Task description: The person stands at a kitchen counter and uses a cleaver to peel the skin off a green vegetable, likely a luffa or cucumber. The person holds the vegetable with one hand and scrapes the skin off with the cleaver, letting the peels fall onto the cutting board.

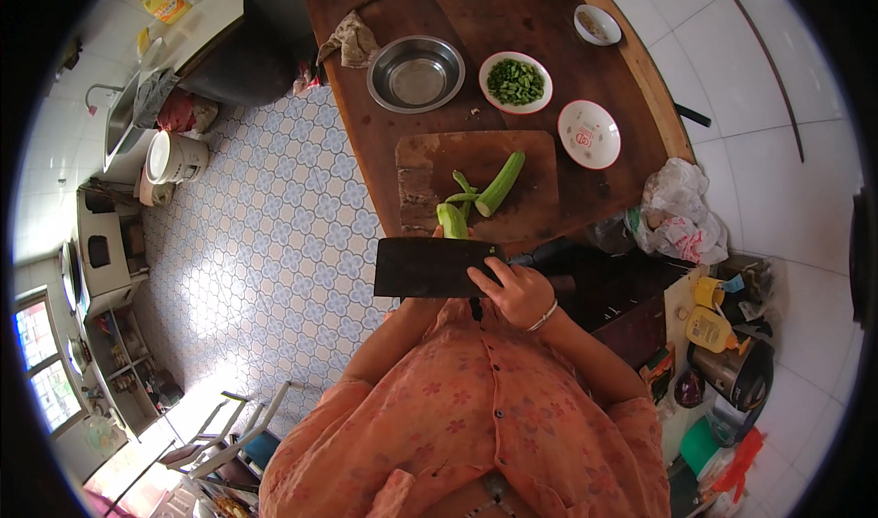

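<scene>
My right hand [519, 290] grips a dark, broad-bladed cleaver [425, 268], its blade held flat across the view in front of my body. Behind the blade, mostly hidden, my left hand [437, 231] holds a pale green, peeled-looking piece of gourd [452, 220], with only fingertips showing on either side. A worn wooden cutting board [535, 209] lies beyond the cleaver. On it rests a longer piece of green gourd [501, 183], its cut end towards me. Thin green strips [464, 186], perhaps peel, lie beside that piece.
Past the board stand a steel basin [416, 76], a bowl of chopped greens [516, 83], a red-rimmed bowl [588, 134] and a small white bowl [597, 25]. A cloth [355, 41] lies at the table's left edge. Plastic bags [679, 216] sit at the right corner.
</scene>
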`<state>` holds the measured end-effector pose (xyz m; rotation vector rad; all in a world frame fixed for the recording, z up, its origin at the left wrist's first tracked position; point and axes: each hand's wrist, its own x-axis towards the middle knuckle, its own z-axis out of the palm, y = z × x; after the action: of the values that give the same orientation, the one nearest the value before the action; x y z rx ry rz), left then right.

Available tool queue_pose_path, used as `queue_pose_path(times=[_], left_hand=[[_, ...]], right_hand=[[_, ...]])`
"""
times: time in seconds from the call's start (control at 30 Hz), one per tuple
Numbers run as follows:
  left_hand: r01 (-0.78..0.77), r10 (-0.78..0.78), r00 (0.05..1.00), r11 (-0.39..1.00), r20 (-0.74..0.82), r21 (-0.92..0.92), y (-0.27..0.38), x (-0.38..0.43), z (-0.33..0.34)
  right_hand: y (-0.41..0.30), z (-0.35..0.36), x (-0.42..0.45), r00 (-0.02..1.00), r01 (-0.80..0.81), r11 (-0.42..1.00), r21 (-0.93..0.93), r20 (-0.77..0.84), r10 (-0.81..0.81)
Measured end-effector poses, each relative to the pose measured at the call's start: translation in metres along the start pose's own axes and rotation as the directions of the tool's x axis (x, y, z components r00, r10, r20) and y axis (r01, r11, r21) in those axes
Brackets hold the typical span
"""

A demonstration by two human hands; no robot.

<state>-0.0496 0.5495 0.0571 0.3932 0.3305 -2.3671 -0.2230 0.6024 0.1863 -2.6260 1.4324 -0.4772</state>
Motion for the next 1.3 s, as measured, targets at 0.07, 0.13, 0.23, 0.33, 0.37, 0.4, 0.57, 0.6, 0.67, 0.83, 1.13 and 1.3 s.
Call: queue_pose_path(times=[0.07, 0.13, 0.23, 0.33, 0.37, 0.4, 0.57, 0.6, 0.67, 0.83, 1.13, 1.3], left_hand=[[0.033, -0.031, 0.999, 0.998, 0.035, -0.061, 0.0, 0.003, -0.003], [0.054, -0.049, 0.998, 0.99, 0.045, -0.129, -0.001, 0.006, 0.001], [0.039, -0.032, 0.998, 0.991, 0.057, -0.126, 0.001, 0.009, -0.013], [0.063, -0.053, 0.994, 0.992, 0.095, -0.106, 0.003, 0.01, -0.019], [0.007, -0.004, 0.999, 0.996, 0.036, -0.09, 0.002, 0.009, -0.019], [-0.043, 0.041, 0.999, 0.997, -0.023, -0.071, -0.001, 0.007, -0.014], [-0.256, 0.27, 0.957, 0.957, -0.102, 0.135, -0.015, -0.007, 0.01], [-0.143, 0.146, 0.986, 0.989, -0.078, 0.048, -0.003, -0.004, 0.001], [0.003, -0.003, 1.0, 0.998, -0.01, -0.07, 0.003, 0.001, -0.011], [0.053, -0.053, 0.999, 0.983, 0.002, -0.174, 0.002, 0.006, -0.007], [-0.001, -0.002, 1.0, 0.994, -0.031, -0.111, -0.002, 0.009, -0.006], [-0.022, 0.019, 0.996, 0.999, -0.085, -0.043, -0.003, 0.007, -0.006]], right_hand=[[-0.001, 0.0, 0.0, 1.0, 0.009, 1.0, -0.007, -0.002, -0.009], [-0.001, 0.003, 0.0, 1.0, 0.012, 1.0, -0.019, -0.015, -0.012], [-0.002, 0.004, 0.001, 1.0, 0.018, 0.999, -0.032, -0.015, -0.018], [-0.004, 0.002, 0.003, 1.0, 0.022, 0.999, -0.045, -0.011, -0.022], [-0.005, 0.003, 0.004, 1.0, 0.018, 0.999, -0.044, -0.011, -0.018], [-0.004, 0.003, 0.003, 1.0, 0.009, 0.999, -0.046, -0.01, -0.009], [-0.002, 0.002, 0.006, 1.0, -0.019, 1.0, -0.008, -0.008, 0.019], [-0.003, 0.0, 0.006, 1.0, -0.013, 1.0, 0.001, -0.015, 0.013], [-0.005, -0.001, 0.005, 1.0, -0.009, 1.0, 0.004, -0.013, 0.009], [-0.006, 0.0, 0.007, 1.0, -0.006, 1.0, -0.009, -0.013, 0.006], [-0.006, -0.001, 0.006, 1.0, 0.001, 1.0, -0.024, -0.012, -0.001], [-0.005, 0.002, 0.004, 1.0, 0.0, 0.999, -0.048, -0.023, -0.001]])
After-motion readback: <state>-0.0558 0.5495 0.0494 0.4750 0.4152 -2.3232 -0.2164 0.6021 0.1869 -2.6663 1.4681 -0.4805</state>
